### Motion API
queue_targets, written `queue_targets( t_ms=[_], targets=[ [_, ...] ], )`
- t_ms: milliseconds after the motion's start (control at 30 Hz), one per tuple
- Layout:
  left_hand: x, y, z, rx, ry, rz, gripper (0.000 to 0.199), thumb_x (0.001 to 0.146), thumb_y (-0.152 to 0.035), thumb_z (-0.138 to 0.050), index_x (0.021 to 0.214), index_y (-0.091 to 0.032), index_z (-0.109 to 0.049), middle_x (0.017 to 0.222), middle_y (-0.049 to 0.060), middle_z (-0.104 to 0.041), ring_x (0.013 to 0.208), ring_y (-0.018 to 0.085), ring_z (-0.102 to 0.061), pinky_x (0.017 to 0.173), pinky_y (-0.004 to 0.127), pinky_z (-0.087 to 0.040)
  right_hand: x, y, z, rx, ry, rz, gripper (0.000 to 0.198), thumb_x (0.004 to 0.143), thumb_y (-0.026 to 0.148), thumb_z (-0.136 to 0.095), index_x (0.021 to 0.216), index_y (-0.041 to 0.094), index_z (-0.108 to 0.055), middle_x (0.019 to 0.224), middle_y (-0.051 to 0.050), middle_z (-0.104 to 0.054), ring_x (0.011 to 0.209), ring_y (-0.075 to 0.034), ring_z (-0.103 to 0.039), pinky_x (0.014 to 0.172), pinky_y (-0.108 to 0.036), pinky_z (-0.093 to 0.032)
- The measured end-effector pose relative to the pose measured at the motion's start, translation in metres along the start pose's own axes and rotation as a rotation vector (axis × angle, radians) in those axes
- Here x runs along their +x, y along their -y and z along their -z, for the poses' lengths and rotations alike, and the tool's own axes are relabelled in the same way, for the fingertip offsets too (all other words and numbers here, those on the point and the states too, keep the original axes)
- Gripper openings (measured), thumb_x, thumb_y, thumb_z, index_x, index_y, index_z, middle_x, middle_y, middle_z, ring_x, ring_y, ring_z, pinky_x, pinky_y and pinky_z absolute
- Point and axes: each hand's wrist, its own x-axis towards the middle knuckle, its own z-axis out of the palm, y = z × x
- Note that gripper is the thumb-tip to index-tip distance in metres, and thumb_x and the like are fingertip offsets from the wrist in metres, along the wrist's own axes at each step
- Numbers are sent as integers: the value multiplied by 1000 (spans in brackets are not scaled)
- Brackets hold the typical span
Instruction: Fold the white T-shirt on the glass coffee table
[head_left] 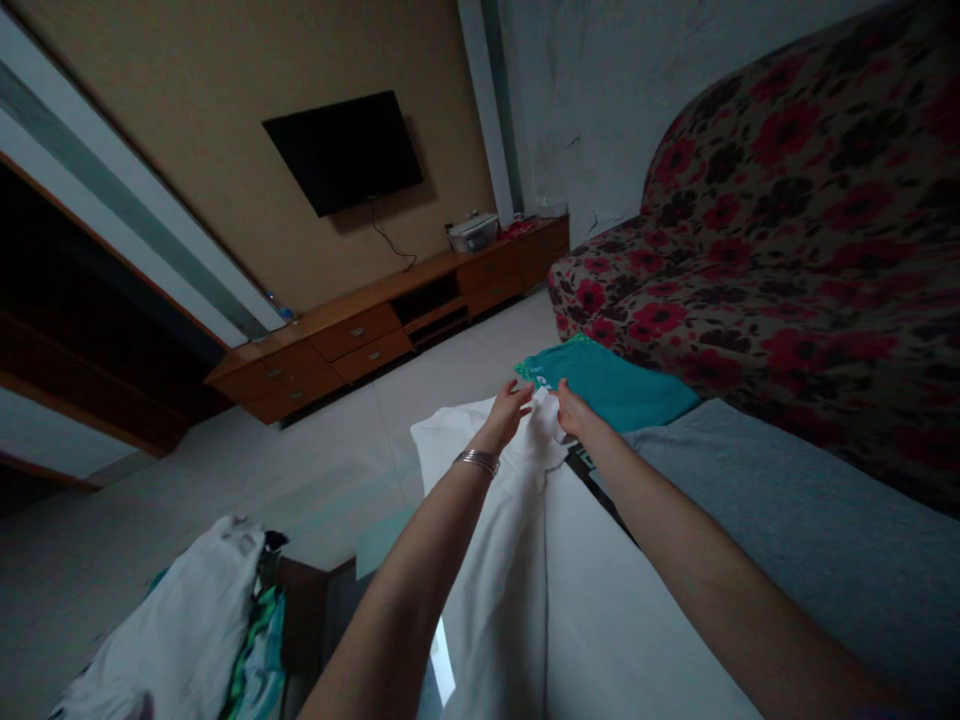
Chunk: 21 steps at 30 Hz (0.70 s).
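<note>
A white garment [491, 560] lies stretched out in front of me, its far end bunched up between my hands. My left hand [511, 408] is beside that far end, fingers spread and apart; a silvery bangle circles the wrist. At the garment's far right edge, my right hand [571, 408] is closed on the white cloth, thumb up. Just beyond the hands is a teal piece of clothing [619, 385] with green trim and white print. Grey cloth [780, 500] spreads under and beyond my right forearm. The underside of the bunched cloth is hidden.
A flower-patterned sofa [750, 220] stands at the right. On the lower left sits a pile of clothes [180, 620], white on top. Across the tiled floor [337, 500] runs a low wooden cabinet [360, 340] with a plastic box [474, 233] on it, below a wall television [349, 150].
</note>
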Motion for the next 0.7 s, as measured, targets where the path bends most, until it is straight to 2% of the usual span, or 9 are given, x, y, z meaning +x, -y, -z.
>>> queue_targets(
  t_ms=[67,167,233,300,400,533,600,700],
  targets=[
    [-16,21,12,233,-71,-35,50,86,-34,-62,130,-14,-49,134,19,-54,113,21,-59,88,31,-48,0,0,10,-43,-36,-28,47,101,47,-26,100,14,-60,80,-8,-71,74,-16,-68,74,-28,-55],
    [-45,44,39,479,-92,-58,40,86,-31,-59,120,-11,-59,124,18,-62,103,21,-64,85,33,-50,1,0,15,-142,-100,-53,14,88,28,-60,88,14,-62,70,-4,-68,61,-14,-63,63,-24,-54],
    [-57,53,57,574,-128,-56,33,84,-26,-60,113,-10,-64,115,17,-67,97,21,-65,87,35,-50,2,0,15,-227,-154,-70,6,80,15,-64,85,12,-62,62,-2,-64,54,-12,-59,56,-22,-51],
    [-59,56,73,695,-174,-73,27,83,-20,-60,107,-11,-68,111,15,-69,99,22,-64,91,37,-49,4,1,16,-300,-189,-69,12,76,9,-63,88,10,-64,58,-1,-62,52,-12,-57,53,-20,-48],
    [-42,50,92,885,-216,-111,27,82,-11,-55,105,-11,-69,115,15,-68,106,24,-62,98,38,-45,6,1,19,-429,-235,-53,30,70,2,-63,99,8,-66,58,1,-61,51,-11,-56,51,-18,-45],
    [6,37,102,1090,-172,-152,37,84,-4,-46,113,-11,-67,126,14,-64,117,22,-57,102,34,-41,5,-2,31,-628,-267,-38,53,63,-4,-60,115,6,-65,61,1,-63,51,-11,-55,51,-18,-41],
    [32,35,100,1178,-116,-153,39,84,-4,-45,116,-13,-65,128,12,-63,118,22,-57,102,33,-40,3,-3,36,-715,-243,-33,57,61,-4,-60,117,7,-66,64,0,-65,52,-12,-56,51,-18,-41],
    [60,38,94,1314,-25,-127,29,88,-14,-49,110,-13,-67,117,12,-68,110,27,-60,97,40,-43,2,-5,38,-793,-197,-13,54,65,4,-65,119,11,-66,78,-4,-70,61,-14,-61,55,-19,-43]
  ],
)
